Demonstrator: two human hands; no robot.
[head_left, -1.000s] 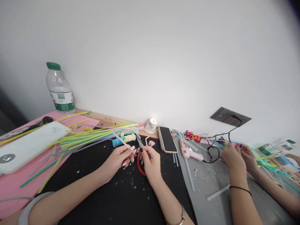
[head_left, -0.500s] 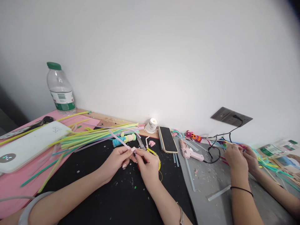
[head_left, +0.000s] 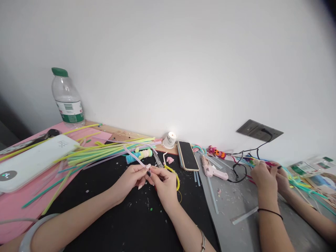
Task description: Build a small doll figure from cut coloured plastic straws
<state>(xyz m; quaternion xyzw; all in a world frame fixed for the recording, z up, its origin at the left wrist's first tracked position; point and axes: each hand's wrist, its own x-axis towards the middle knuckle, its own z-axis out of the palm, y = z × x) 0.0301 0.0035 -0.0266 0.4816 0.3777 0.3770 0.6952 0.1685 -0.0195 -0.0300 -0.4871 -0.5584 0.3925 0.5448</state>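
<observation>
Your left hand (head_left: pixel 129 180) grasps the lilac stem (head_left: pixel 133 155); the grip of your right hand (head_left: pixel 166 183), I cannot tell. Pinch close, clear of the scissors (head_left: pixel 158 160) at one o'clock.

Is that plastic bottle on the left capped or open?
Capped: a green cap sits on top of the plastic bottle.

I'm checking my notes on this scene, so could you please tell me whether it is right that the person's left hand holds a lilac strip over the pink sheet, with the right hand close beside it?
Not quite: the head view shows the left hand over the black mat, not the pink sheet. It does hold the lilac strip, with the right hand close beside it.
</observation>
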